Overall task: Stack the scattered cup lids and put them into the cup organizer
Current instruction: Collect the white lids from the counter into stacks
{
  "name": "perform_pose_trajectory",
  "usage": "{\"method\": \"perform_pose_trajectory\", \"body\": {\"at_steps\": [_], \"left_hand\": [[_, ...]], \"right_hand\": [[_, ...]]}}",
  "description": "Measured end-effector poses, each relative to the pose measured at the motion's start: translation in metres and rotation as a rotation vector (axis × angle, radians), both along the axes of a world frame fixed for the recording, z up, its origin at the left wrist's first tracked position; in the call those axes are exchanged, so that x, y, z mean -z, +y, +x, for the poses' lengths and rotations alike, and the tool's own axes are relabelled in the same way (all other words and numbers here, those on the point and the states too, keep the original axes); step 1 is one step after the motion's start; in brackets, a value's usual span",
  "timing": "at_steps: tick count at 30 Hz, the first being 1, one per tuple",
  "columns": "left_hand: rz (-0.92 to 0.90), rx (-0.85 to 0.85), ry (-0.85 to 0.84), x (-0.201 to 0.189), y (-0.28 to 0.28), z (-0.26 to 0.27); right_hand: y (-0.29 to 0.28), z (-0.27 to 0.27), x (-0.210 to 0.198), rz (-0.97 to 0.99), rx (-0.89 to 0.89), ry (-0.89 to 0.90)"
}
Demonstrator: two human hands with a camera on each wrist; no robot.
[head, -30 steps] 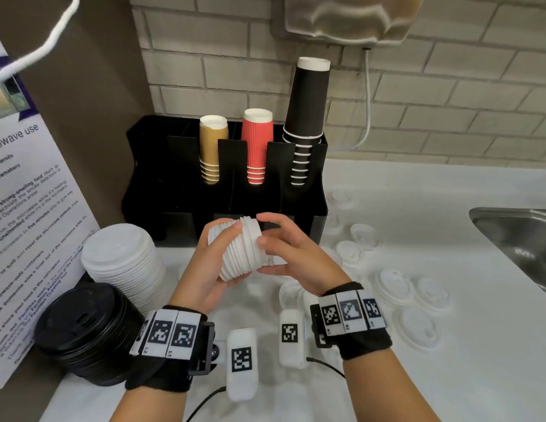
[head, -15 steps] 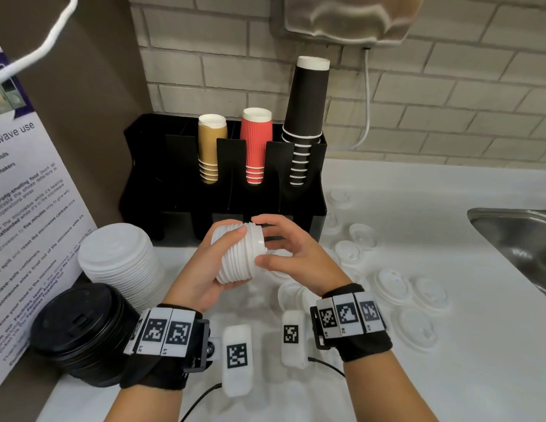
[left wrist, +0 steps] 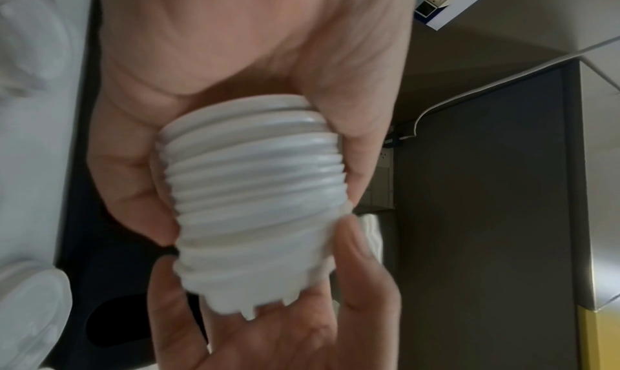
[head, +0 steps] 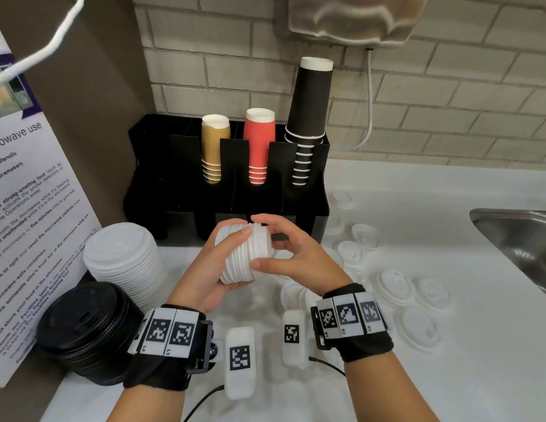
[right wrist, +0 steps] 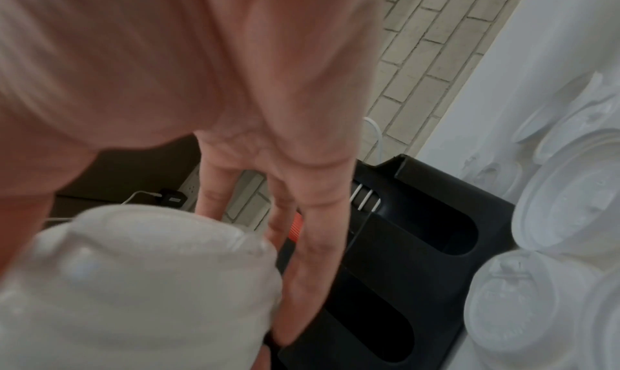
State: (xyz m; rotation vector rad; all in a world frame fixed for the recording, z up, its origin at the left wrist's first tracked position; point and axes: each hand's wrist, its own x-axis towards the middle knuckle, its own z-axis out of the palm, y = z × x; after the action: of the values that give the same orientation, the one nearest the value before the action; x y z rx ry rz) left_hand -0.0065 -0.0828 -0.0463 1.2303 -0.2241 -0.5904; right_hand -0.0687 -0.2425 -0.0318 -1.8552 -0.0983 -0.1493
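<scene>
The left hand (head: 204,278) is raised above the white surface (head: 448,376), palm turned inward, its fingers and thumb curled round a stack of white lids (head: 244,252) that lies sideways between both hands. The right hand (head: 296,257) meets it from the other end: thumb under the stack's near rim, forefinger arched over the top, both pinching the outermost lid, the remaining fingers loosely spread behind it. In the left wrist view the stack of lids (left wrist: 255,203) shows as ribbed, glossy thin plastic, each rim a raised ring, with small notched tabs at the end by the right hand's fingers (left wrist: 362,259). Just beyond the hands stands the black cup organizer (head: 229,205), matte, with round-ended slots holding tan, red ribbed and black paper cups. Right of the right hand, loose white lids (head: 393,286) lie flat and scattered on the surface. Left of the left hand sit a taller white lid stack (head: 122,257) and a black lid stack (head: 86,327).
</scene>
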Motion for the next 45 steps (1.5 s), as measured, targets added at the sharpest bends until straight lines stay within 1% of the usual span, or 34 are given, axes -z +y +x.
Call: {"method": "perform_pose_trajectory", "body": {"at_steps": [3, 11, 15, 24, 30, 33, 34, 36, 38, 39, 40, 41, 43, 45], "left_hand": [[0.008, 0.035, -0.012, -0.001, 0.002, 0.0], [-0.022, -0.011, -0.031, -0.004, -0.004, -0.001], [0.005, 0.014, -0.064, -0.005, -0.003, -0.003], [-0.004, 0.008, -0.042, -0.007, -0.003, -0.004], [-0.018, 0.016, -0.009, -0.004, -0.002, 0.0], [-0.1, -0.04, 0.019, -0.007, -0.001, 0.005], [-0.14, -0.063, 0.035, -0.009, 0.0, 0.008], [-0.2, -0.111, 0.062, -0.014, 0.004, 0.015], [-0.254, -0.177, 0.081, -0.02, 0.011, 0.022], [-0.281, -0.209, 0.088, -0.022, 0.015, 0.025], [-0.305, -0.229, 0.095, -0.024, 0.019, 0.028], [-0.323, -0.239, 0.099, -0.026, 0.022, 0.029], [-0.333, -0.249, 0.095, -0.027, 0.026, 0.03], [-0.333, -0.247, 0.098, -0.028, 0.028, 0.029]], "right_hand": [[0.0, -0.001, 0.0, 0.036, -0.035, 0.015], [0.0, -0.001, -0.004, 0.0, -0.011, -0.029], [0.0, 0.0, -0.006, -0.001, -0.016, -0.032], [-0.002, 0.003, -0.002, 0.025, -0.039, -0.016], [-0.001, 0.008, -0.008, 0.026, -0.043, 0.001], [0.002, 0.02, -0.016, 0.032, -0.057, 0.021], [0.003, 0.024, -0.019, 0.056, -0.073, 0.034], [0.006, 0.037, -0.021, 0.202, -0.074, 0.064], [0.009, 0.049, -0.02, 0.383, 0.012, 0.137], [0.012, 0.056, -0.016, 0.377, 0.05, 0.18], [0.015, 0.062, -0.012, 0.261, 0.049, 0.228], [0.019, 0.067, -0.007, 0.027, -0.006, 0.258], [0.034, 0.078, 0.013, -0.532, -0.249, 0.276], [0.055, 0.084, 0.035, -0.982, -0.419, 0.316]]}}
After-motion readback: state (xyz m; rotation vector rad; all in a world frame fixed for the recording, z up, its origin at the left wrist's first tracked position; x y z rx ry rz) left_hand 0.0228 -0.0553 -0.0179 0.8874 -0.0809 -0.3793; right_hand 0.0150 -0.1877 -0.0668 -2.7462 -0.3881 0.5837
